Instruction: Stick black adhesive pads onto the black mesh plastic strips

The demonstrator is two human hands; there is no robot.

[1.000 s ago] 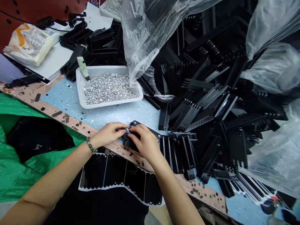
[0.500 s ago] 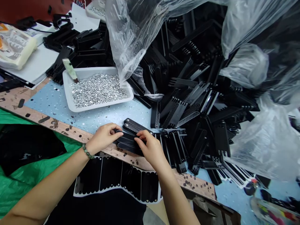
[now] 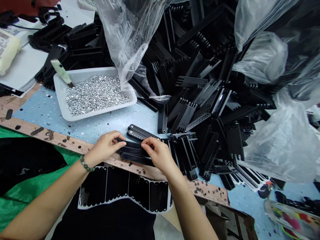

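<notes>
My left hand [image 3: 106, 146] pinches the left end of a flat black strip [image 3: 133, 145] with a rounded end. The thumb and fingertips of my right hand [image 3: 157, 153] close on the strip's right part. Directly below it lie dark, round-ended pieces [image 3: 135, 158] at the table edge; where one ends and another begins is hard to make out. Just beyond my fingers is a black comb-like part with a crosshatched handle [image 3: 143, 133] and silver dots. On my lap rests a sheet of black strips with a scalloped white border [image 3: 117, 186].
A white tray [image 3: 61, 108] of small silver metal pieces stands at left, a brush-like tool [image 3: 61, 72] leaning in it. Black toothed plastic parts [image 3: 190, 113] are heaped at right. Clear plastic bags [image 3: 275, 143] surround the heap. A patterned pouch [image 3: 292, 216] lies lower right.
The view has shifted slightly, so the tray and heap sit further left and higher. Both hands keep their pinch on the strip, with only small finger movement.
</notes>
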